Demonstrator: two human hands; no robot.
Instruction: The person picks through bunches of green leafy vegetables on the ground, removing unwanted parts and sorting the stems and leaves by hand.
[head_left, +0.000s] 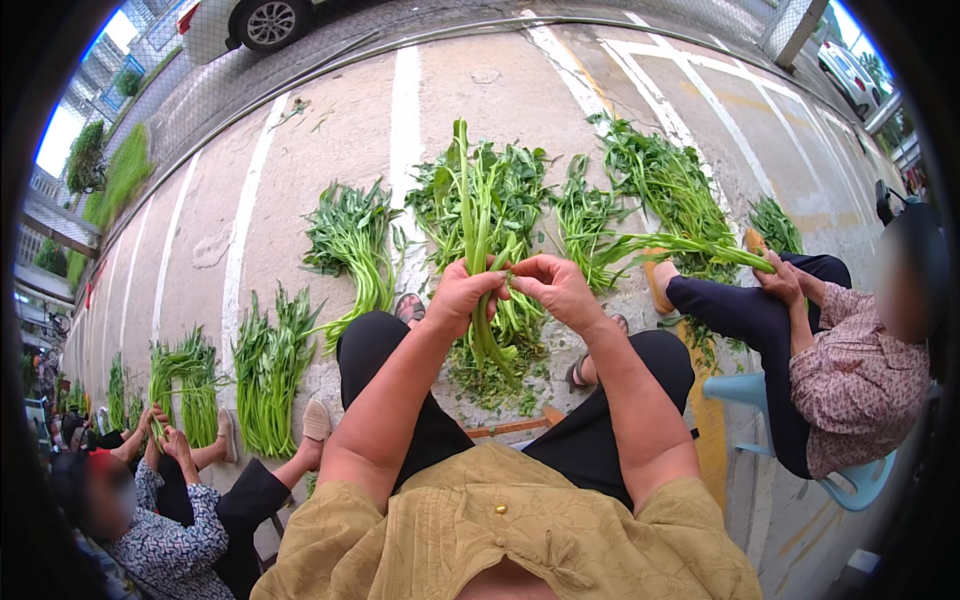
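My left hand (461, 296) grips a small bunch of water spinach stems (471, 217) in front of my knees. Their thick green stalks point away from me, and some lower ends hang beneath the fist. Close beside it, the thumb and forefinger of my right hand (559, 289) pinch a small green shoot (511, 276) at the bunch's side. Whether that shoot is still joined to a stem, I cannot tell. Beyond my hands lies a large leafy heap of water spinach (517, 176). Torn leaf scraps (480, 382) cover the ground between my feet.
Sorted bundles (352, 251) lie to the left, with another upright-looking row (274, 375) nearer a co-worker (176, 525). On the right, a second co-worker (862, 382) on a blue plastic stool (739, 390) holds long stems beside a leafy pile (660, 176).
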